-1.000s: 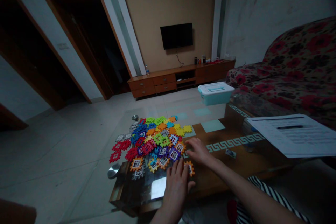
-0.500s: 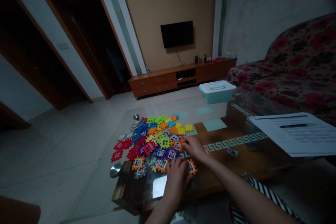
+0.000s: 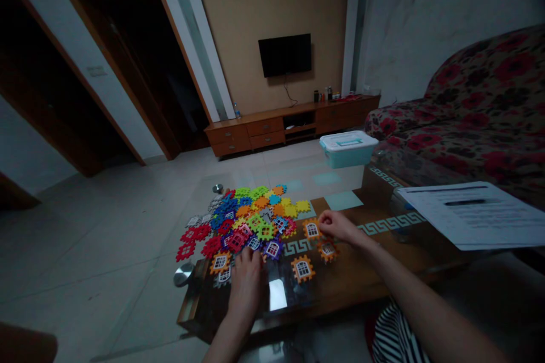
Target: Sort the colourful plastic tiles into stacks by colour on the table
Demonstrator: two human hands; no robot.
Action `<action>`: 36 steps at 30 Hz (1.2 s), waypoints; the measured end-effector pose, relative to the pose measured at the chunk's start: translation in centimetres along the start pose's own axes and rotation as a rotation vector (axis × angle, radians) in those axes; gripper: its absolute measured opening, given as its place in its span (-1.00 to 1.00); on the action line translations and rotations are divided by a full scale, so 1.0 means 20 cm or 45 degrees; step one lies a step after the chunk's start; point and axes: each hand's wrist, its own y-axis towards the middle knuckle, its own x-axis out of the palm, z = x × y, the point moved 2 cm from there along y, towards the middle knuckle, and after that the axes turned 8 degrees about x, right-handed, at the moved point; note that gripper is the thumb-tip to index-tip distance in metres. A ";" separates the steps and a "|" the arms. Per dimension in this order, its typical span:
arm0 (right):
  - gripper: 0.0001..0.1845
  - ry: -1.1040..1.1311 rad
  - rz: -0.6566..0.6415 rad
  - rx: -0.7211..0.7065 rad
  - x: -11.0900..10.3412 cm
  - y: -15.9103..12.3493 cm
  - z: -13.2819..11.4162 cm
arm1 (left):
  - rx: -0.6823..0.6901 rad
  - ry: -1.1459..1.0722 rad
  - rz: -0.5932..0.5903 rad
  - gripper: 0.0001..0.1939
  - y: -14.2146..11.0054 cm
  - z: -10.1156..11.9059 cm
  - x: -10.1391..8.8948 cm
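My right hand (image 3: pixel 340 228) pinches the edge of an orange window block (image 3: pixel 312 229), a notched square tile with a white window insert, just right of the heap. Two similar tiles, an orange block (image 3: pixel 327 250) and another orange block (image 3: pixel 302 269), lie apart on the glass table below it. My left hand (image 3: pixel 247 278) reaches onto the near edge of the heap, fingers stretched down and slightly apart over the tiles; what lies under them is mostly hidden. Beside it are a purple window block (image 3: pixel 272 248) and an orange window block (image 3: pixel 220 262).
The heap of coloured notched tiles (image 3: pixel 242 204) spreads over the left of the glass coffee table (image 3: pixel 340 278). Papers with a pen (image 3: pixel 472 212) lie at the right. A teal lidded box (image 3: pixel 349 150) stands beyond, near a flowered sofa (image 3: pixel 460 108). A TV cabinet (image 3: pixel 264 130) lines the wall.
My right hand has moved right, drawing the orange window block away from the heap. My left hand has shifted left, uncovering the orange block on the near side. The view has turned slightly.
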 end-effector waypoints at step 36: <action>-0.33 -0.155 -0.051 -0.689 0.39 -0.21 -0.16 | 0.158 -0.873 0.490 -0.75 0.13 -0.05 -0.02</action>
